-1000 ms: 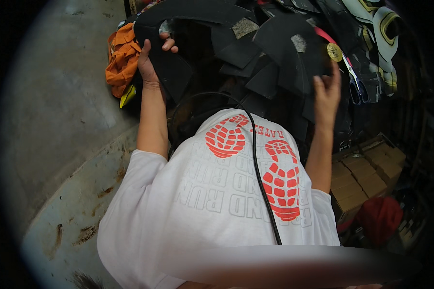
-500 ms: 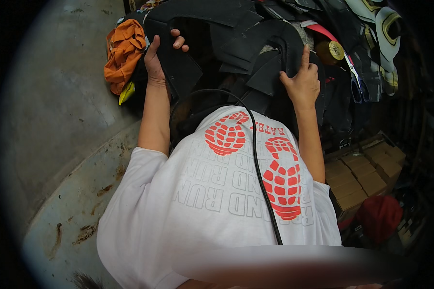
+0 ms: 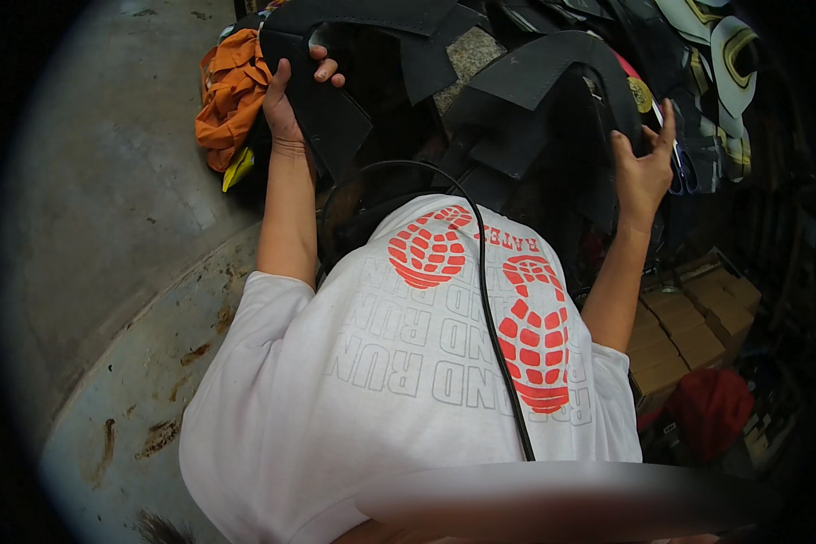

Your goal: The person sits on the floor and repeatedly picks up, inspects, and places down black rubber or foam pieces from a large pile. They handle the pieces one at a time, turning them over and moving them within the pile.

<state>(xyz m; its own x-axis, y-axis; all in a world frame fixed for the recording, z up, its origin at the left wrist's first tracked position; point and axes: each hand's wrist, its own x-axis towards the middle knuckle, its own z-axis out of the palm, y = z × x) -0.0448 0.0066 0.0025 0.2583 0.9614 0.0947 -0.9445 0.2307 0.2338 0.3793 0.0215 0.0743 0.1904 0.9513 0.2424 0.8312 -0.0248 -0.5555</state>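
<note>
My left hand (image 3: pixel 284 118) grips the edge of a black curved flat piece (image 3: pixel 331 118), shaped like a shoe-upper cutout, with the thumb on one side and fingertips on the other. Toward the right, my right hand (image 3: pixel 646 172) has its thumb and fingers around the outer arm of another black curved piece (image 3: pixel 535 72) with small holes along its edges. Part of that hold is hidden in the dark. Between the two pieces lie further black cutouts and a patch of speckled stone-like surface (image 3: pixel 470 59).
Scissors (image 3: pixel 686 172) with dark handles lie beside my right hand, near a yellow round object (image 3: pixel 639 93). Pale cutouts (image 3: pixel 733 68) pile up at the far right. Orange cloth (image 3: pixel 236 100) hangs at left. Cardboard boxes (image 3: pixel 680 317) stand lower right. A black cable (image 3: pixel 487 308) crosses my shirt.
My right hand has moved right, and the black curved piece has shifted with it, baring more speckled surface. The left hand and its piece have moved slightly left and up.
</note>
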